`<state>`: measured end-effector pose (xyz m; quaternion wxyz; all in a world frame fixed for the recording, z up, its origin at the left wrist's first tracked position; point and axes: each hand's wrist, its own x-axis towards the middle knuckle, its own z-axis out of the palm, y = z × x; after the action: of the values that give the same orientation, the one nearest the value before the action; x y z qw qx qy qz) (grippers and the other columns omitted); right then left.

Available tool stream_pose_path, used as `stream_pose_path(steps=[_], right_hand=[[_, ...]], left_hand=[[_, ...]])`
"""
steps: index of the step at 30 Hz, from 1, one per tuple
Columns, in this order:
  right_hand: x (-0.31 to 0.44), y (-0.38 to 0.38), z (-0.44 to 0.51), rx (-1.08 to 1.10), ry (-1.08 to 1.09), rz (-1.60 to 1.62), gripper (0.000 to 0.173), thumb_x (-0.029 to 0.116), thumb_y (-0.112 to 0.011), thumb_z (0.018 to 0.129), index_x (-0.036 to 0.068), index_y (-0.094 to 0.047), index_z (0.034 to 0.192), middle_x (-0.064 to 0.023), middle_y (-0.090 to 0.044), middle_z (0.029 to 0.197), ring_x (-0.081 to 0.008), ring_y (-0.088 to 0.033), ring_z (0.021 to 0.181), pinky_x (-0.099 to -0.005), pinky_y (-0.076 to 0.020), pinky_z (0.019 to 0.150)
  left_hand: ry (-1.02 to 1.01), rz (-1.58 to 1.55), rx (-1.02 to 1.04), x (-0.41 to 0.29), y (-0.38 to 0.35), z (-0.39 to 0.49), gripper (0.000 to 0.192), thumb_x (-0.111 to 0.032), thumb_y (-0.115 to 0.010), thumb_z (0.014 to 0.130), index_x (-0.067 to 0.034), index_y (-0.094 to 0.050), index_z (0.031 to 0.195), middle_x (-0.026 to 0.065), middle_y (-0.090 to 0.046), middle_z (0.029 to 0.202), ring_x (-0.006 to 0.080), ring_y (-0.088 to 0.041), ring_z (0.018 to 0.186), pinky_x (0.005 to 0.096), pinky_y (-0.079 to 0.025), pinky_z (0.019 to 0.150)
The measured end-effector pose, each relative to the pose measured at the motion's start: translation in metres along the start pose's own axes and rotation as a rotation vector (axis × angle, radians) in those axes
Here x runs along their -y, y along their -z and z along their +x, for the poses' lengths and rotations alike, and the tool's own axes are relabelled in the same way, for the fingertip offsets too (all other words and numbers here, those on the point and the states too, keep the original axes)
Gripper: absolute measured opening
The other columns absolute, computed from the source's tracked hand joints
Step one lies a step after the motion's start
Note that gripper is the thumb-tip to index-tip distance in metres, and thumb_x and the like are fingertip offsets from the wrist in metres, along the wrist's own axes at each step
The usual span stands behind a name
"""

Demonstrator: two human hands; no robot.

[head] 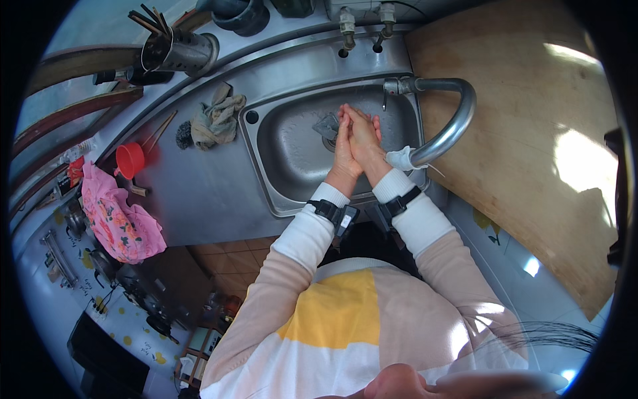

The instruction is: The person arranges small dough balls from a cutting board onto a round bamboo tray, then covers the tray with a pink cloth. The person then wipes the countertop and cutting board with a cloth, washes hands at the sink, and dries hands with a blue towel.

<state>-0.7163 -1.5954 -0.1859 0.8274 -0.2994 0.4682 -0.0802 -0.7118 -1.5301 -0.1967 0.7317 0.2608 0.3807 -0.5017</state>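
Observation:
My left hand (343,149) and my right hand (365,142) are pressed together, palm to palm, above a stainless steel sink (294,164). The fingers point towards the back of the basin and look wet. Whatever may lie between the palms is hidden. Just beyond the left fingers, a grey drain strainer or similar small piece (326,125) rests by the drain (329,143). The curved metal faucet (466,109) arches in from the right. Its outlet, wrapped in white cloth (400,158), is close beside my right wrist.
Left of the basin, the steel drainboard holds a rag (217,122), a dark scouring pad (184,135), a red cup (130,160) and a pink floral cloth (119,219). A perforated utensil holder (182,51) with chopsticks stands behind. On the right lies a large wooden board (503,99).

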Motion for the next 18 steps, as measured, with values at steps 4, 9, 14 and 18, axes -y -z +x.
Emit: stream_pose_path(steps=[4, 9, 14, 18], right_hand=[[-0.001, 0.021, -0.021, 0.180, 0.149, -0.128, 0.035, 0.025, -0.052, 0.120, 0.002, -0.070, 0.139, -0.0122, -0.079, 0.128, -0.0265, -0.075, 0.117, -0.0349, -0.0545, 0.109], [0.007, 0.073, -0.043, 0.200, 0.751, -1.106, 0.026, 0.018, -0.058, 0.115, 0.007, -0.071, 0.134, -0.0199, -0.076, 0.123, -0.0414, -0.073, 0.115, -0.0457, -0.0571, 0.102], [0.029, 0.068, -0.019, -0.054, 0.273, -0.269, 0.033, 0.034, -0.080, 0.109, 0.002, -0.079, 0.099, -0.0064, -0.079, 0.096, -0.0154, -0.073, 0.083, -0.0330, -0.0572, 0.072], [0.042, 0.058, -0.022, -0.136, 0.189, 0.097, 0.048, 0.052, -0.076, 0.109, 0.005, -0.079, 0.105, -0.0027, -0.078, 0.095, -0.0135, -0.072, 0.087, -0.0304, -0.0585, 0.079]], left_hand=[[0.170, -0.091, 0.109, -0.001, 0.024, 0.017, 0.084, -0.082, -0.054, 0.105, -0.001, -0.065, 0.124, 0.0163, -0.072, 0.114, 0.0349, -0.071, 0.107, 0.0514, -0.061, 0.101], [0.088, 0.082, -0.154, 0.007, 0.004, 0.028, 0.075, -0.071, -0.046, 0.115, 0.001, -0.065, 0.123, 0.0195, -0.074, 0.116, 0.0335, -0.073, 0.104, 0.0479, -0.063, 0.097], [-0.075, 0.184, -0.039, 0.023, -0.036, 0.025, 0.062, -0.058, -0.042, 0.122, -0.002, -0.068, 0.125, 0.0165, -0.076, 0.119, 0.0305, -0.074, 0.108, 0.0455, -0.061, 0.098], [-0.359, 0.514, 0.046, 0.044, -0.060, 0.009, 0.046, -0.049, -0.059, 0.119, -0.004, -0.067, 0.128, 0.0105, -0.074, 0.118, 0.0257, -0.071, 0.104, 0.0405, -0.059, 0.095]])
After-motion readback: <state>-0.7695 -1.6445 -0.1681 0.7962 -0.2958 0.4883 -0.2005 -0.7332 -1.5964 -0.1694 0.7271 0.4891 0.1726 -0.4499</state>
